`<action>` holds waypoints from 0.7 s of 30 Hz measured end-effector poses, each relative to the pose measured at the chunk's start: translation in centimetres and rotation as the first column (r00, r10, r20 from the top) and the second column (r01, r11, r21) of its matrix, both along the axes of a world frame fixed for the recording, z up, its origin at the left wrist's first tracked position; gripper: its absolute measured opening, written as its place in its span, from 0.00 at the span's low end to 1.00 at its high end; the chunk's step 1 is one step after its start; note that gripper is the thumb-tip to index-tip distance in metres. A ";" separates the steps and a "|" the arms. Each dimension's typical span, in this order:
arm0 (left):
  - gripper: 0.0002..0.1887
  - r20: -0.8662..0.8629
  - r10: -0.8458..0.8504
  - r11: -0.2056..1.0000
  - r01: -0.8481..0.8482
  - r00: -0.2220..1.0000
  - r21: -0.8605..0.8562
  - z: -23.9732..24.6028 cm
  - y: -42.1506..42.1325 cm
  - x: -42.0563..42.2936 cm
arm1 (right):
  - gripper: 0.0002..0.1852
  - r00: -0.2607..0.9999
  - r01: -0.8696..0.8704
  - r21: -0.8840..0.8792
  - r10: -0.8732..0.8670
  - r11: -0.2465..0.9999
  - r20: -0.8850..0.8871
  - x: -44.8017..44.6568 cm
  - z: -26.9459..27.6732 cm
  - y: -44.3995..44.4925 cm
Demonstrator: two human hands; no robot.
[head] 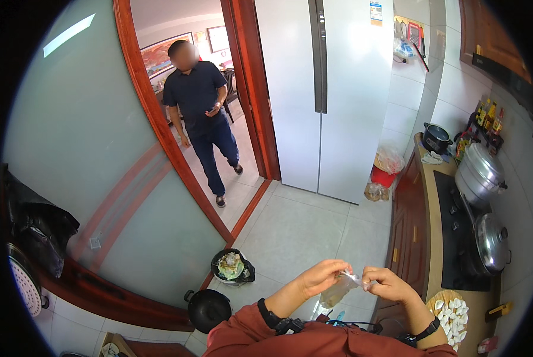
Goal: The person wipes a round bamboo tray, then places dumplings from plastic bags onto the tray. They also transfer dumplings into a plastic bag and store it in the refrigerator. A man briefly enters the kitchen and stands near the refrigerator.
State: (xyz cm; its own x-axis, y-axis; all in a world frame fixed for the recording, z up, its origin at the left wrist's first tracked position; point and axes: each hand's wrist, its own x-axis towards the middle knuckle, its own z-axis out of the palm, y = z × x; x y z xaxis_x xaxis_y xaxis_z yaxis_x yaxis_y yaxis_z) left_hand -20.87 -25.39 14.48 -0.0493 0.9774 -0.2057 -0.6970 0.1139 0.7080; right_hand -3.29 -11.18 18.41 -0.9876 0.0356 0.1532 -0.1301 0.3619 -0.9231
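A small translucent plastic bag (336,292) hangs between my two hands, with something pale inside that I cannot make out. My left hand (326,277) pinches the bag's upper edge on one side. On the other side, my right hand (384,284) is closed on the gathered top of the bag. Both hands are held up in front of my body, above the tiled floor. To the right of my right arm, white folded pieces that look like dumplings (454,314) lie on a round woven tray (445,295) on the counter.
A person (199,98) stands in the doorway. A lined trash bin (231,267) and a black wok (209,311) are at the lower left. The double-door fridge (355,111) stands ahead. Along the right counter are a cooktop (447,223), a lidded pot (490,243) and a steamer (478,174).
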 end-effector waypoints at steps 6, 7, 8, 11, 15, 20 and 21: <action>0.10 0.032 0.087 0.994 -0.089 0.996 0.057 1.7 0.5 -1.2 | 0.14 0.984 0.102 -0.002 -0.100 0.995 0.150 0.6 1.2 1.4; 0.10 -0.013 0.123 0.991 -0.122 0.992 0.048 2.0 0.4 -1.2 | 0.16 0.987 0.103 0.018 -0.105 0.995 0.124 0.5 1.3 1.6; 0.10 -0.013 0.113 0.992 -0.112 0.994 0.058 2.3 0.4 -1.1 | 0.18 0.987 0.119 0.042 -0.123 0.992 0.104 0.4 1.3 1.8; 0.11 -0.027 0.123 0.990 -0.121 0.992 0.068 3.1 0.6 -0.8 | 0.20 0.990 0.104 0.071 -0.110 0.992 0.088 0.3 1.5 2.3; 0.13 -0.246 0.002 0.999 -0.013 0.969 -0.042 4.8 1.2 -1.0 | 0.19 0.993 0.089 0.092 -0.096 0.992 0.071 1.1 2.4 3.3; 0.18 -0.664 -0.047 0.996 -0.013 0.746 -0.086 8.6 0.4 -2.0 | 0.18 0.998 0.051 0.214 -0.040 0.976 -0.052 3.0 4.9 4.3; 0.19 -0.703 -0.013 0.996 -0.055 0.711 -0.074 9.5 0.1 -2.3 | 0.18 0.995 0.078 0.221 -0.063 0.972 -0.075 3.3 5.5 4.5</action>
State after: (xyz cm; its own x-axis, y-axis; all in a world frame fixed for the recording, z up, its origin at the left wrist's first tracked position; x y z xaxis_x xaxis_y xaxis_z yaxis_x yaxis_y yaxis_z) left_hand -23.19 -25.29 24.02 -0.2333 0.9550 -0.1831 -0.0050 0.1871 0.9823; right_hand 0.06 -6.73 23.92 -0.9711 0.0621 0.2305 -0.1555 0.5680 -0.8082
